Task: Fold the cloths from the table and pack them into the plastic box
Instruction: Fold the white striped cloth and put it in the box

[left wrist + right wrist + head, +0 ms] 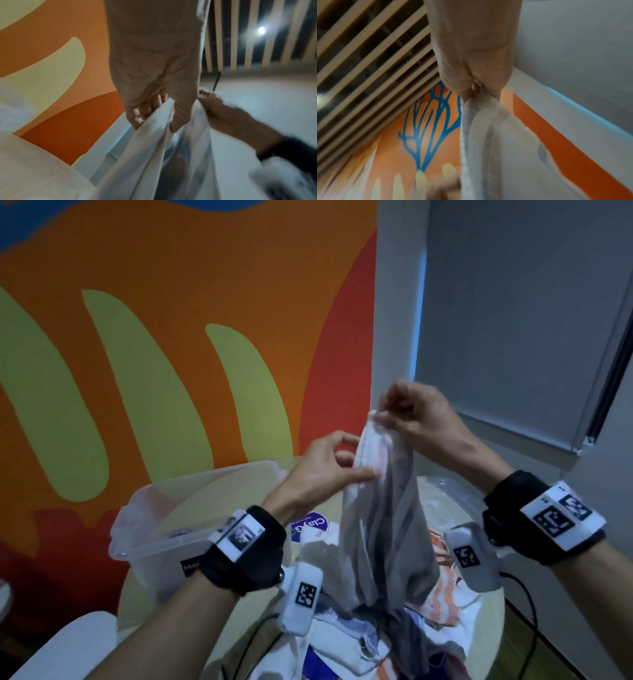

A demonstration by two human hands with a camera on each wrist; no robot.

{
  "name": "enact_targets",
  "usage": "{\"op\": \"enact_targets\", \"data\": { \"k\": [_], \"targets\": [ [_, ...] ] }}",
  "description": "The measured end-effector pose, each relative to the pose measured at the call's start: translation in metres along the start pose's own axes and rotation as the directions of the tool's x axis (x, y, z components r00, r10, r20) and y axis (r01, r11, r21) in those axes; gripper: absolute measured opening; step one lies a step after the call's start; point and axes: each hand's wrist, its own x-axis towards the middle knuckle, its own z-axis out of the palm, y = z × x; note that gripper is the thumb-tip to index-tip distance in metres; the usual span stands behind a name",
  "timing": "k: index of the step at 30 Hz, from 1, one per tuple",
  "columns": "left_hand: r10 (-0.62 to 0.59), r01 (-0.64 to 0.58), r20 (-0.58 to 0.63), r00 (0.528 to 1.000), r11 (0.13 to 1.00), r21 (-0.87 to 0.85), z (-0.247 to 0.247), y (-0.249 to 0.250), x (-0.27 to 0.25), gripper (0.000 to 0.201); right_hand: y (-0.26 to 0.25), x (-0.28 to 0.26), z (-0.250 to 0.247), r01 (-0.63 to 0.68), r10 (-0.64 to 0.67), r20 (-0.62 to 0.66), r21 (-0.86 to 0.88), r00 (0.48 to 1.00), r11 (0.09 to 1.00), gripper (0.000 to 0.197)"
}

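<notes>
In the middle of the head view a pale grey cloth (383,525) hangs in long loose folds, its top edge held up against the wall and its tail trailing down into the heap of other cloths (445,604) at the lower middle of the frame. The right hand (416,412), highest in the picture, has its fingers (471,82) pressed together in a pinch on the topmost corner; the left hand (322,470), a little lower and to the left, pinches the cloth's edge between thumb and fingers (180,119), the rest of them loosely curled. The cloth looks thin, light and quite limp: it drapes straight down, shows shadow through its layers, and would probably sag or twist unless held at two corners of one edge and drawn taut, so the hem at the top is the sensible place to grip, with the left hand sliding along to find the next corner. It is unlikely to be slippery or fragile, though a loose pinch may let it creep. The clear plastic box (150,529) stands at the left of the round worktop (486,628), just beside the heap. Behind the cloth, on the worktop, lies a blue round label (313,525) with upside-down white letters that seem to read "Clay"; the remainder is hidden. The black strap on the left wrist bears white letters starting "Me", cut off. The wrist blocks carry only square black-and-white markers.
</notes>
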Motion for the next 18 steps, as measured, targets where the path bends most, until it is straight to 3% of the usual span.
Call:
{"op": "enact_targets", "data": {
  "k": [3, 6, 9, 11, 13, 14, 16, 18],
  "targets": [
    [-0.001, -0.020, 0.074, 0.997, 0.960, 0.281, 0.021, -0.027, -0.015, 0.011, -0.006, 0.007, -0.028, -0.020, 0.068, -0.208, 0.225, 0.976, 0.974, 0.013],
    [0.033, -0.011, -0.042, 0.999, 0.894, 0.447, 0.022, -0.044, -0.015, 0.020, -0.004, 0.008, -0.055, -0.130, 0.265, -0.299, 0.406, 0.917, 0.905, 0.013],
    [0.095, -0.054, -0.101, 0.990, 0.934, 0.354, 0.012, -0.039, 0.000, 0.014, -0.003, -0.002, -0.055, -0.267, 0.355, -0.167, 0.397, 0.920, 0.878, 0.006],
    [0.141, -0.095, -0.118, 0.983, 0.939, 0.329, 0.009, -0.026, 0.010, 0.013, -0.007, -0.013, -0.046, -0.337, 0.336, 0.054, 0.270, 0.940, 0.902, 0.033],
    [0.193, -0.159, -0.093, 0.977, 0.944, 0.288, 0.009, -0.012, 0.017, 0.005, -0.012, -0.023, -0.032, -0.368, 0.334, 0.292, 0.069, 0.896, 0.927, 0.053],
    [0.205, -0.177, -0.083, 0.975, 0.948, 0.263, 0.008, -0.007, 0.020, 0.006, -0.012, -0.026, -0.025, -0.331, 0.324, 0.354, -0.042, 0.877, 0.943, 0.050],
    [0.217, -0.194, -0.053, 0.975, 0.941, 0.278, 0.005, -0.003, 0.023, 0.021, -0.009, -0.027, -0.017, -0.268, 0.309, 0.330, -0.163, 0.892, 0.949, 0.026],
    [0.230, -0.211, 0.005, 0.973, 0.887, 0.410, 0.004, -0.008, 0.020, 0.025, -0.007, -0.025, -0.023, -0.283, 0.295, 0.243, -0.084, 0.924, 0.955, 0.014]
  ]
}}
